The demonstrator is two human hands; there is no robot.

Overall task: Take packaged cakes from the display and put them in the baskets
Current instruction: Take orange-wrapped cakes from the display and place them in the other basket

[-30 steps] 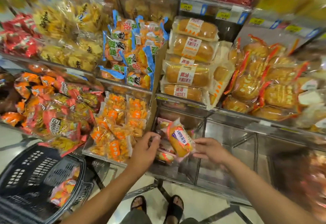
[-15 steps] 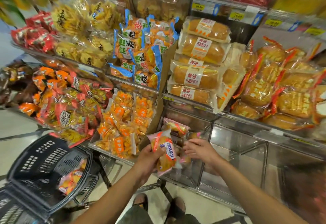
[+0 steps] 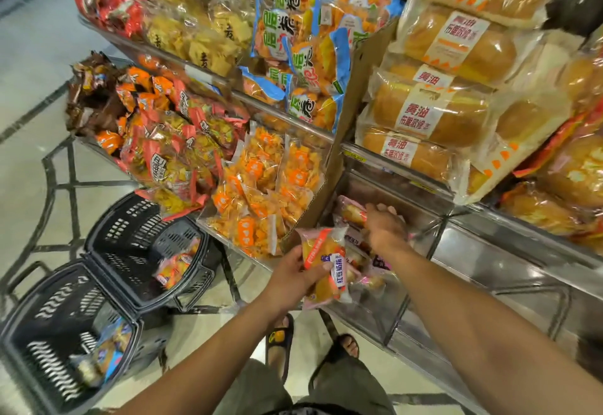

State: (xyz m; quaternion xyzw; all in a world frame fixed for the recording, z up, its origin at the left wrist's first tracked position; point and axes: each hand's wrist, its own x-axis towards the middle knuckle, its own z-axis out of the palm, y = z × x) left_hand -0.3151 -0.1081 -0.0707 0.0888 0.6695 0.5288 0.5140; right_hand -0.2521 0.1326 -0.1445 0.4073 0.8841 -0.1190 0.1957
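Head view, looking down at a shop shelf. The left hand (image 3: 290, 279) holds a packaged cake (image 3: 326, 267) at the centre, fingers curled round its left edge, in front of the metal bin (image 3: 408, 205). The packet looks light and soft, its film slippery and crinkly. It is best taken round the middle with a loose hold so the cake is not squashed.

At one o'clock from it, the right hand (image 3: 385, 228) reaches into the bin over another packet (image 3: 350, 212). Its fingers are hidden, so I cannot tell whether they pinch.

Two black baskets sit on the floor, one (image 3: 130, 218) at nine o'clock and one (image 3: 58, 303) at seven, each with packets inside. Orange snack bags (image 3: 261, 205) overhang the path between hand and baskets. Bread loaves (image 3: 434, 120) are stacked above the bin.
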